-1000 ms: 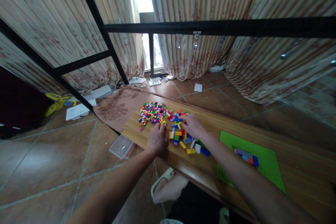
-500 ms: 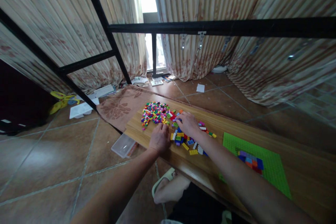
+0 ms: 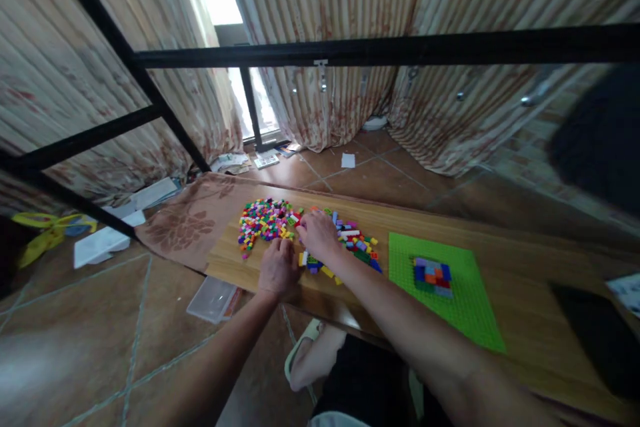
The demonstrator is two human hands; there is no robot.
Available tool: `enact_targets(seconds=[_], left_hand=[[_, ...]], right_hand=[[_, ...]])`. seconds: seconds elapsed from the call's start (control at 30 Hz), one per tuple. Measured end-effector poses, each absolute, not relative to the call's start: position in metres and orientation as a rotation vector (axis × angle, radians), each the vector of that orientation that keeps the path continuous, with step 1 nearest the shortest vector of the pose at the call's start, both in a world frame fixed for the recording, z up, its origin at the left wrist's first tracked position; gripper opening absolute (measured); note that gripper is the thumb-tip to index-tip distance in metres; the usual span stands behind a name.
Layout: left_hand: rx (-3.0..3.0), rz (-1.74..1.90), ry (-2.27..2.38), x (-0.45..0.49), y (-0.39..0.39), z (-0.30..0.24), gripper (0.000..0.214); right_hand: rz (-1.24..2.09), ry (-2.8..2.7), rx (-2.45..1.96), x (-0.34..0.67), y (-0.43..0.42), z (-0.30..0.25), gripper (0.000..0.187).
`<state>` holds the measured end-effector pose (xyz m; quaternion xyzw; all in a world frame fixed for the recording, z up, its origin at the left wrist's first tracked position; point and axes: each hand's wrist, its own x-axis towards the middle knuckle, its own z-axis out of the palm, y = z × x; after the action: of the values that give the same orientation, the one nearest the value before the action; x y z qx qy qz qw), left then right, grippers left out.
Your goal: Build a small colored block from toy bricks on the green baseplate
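A heap of small coloured bricks [image 3: 265,220] lies on the wooden table [image 3: 505,260], with larger loose bricks [image 3: 357,243] scattered to its right. My left hand [image 3: 277,270] rests on the table at the near edge of the heap, fingers curled; what it holds, if anything, is hidden. My right hand [image 3: 320,237] lies palm down over the loose bricks, fingers bent onto them. To the right lies a green baseplate [image 3: 465,300] with a small block of blue, red and purple bricks [image 3: 433,275] built on it.
A black metal frame [image 3: 380,50] crosses in front of striped curtains. A patterned brown cloth [image 3: 185,223] drapes the table's left end. A clear plastic box [image 3: 213,299] and papers lie on the tiled floor. A dark flat object [image 3: 597,333] sits at the table's right.
The view has swung right, bringing more of the table's right end in. My right hand has slid a little left among the loose bricks. My left hand stays by the heap.
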<state>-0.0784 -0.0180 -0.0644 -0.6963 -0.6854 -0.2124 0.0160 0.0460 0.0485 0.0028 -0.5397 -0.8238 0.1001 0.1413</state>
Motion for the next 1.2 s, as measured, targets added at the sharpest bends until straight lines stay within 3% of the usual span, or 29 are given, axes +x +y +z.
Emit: enact_targets(seconds=[0.2, 0.37, 0.63, 0.83, 1.2], left_hand=[[-2.156, -0.672, -2.098, -0.080, -0.014, -0.066, 0.014], [-2.123, -0.624, -2.126, -0.080, -0.013, -0.065, 0.019], [-2.114, -0.556, -2.120, -0.078, -0.012, -0.061, 0.025], [-2.097, -0.503, -2.127, -0.077, -0.012, -0.059, 0.025], [-2.094, -0.476, -2.154, -0.076, -0.012, -0.058, 0.024]], right_hand=[[0.772, -1.822, -1.257, 0.102, -0.020, 0.008, 0.017], [0.866, -1.513, -1.383, 0.192, -0.080, -0.015, 0.021], [0.553, -1.275, -1.701, 0.306, -0.090, -0.059, 0.031], [0.330, -1.478, -1.732, 0.311, -0.074, -0.065, 0.033], [0.255, -1.459, -1.748, 0.309, -0.072, -0.075, 0.037]])
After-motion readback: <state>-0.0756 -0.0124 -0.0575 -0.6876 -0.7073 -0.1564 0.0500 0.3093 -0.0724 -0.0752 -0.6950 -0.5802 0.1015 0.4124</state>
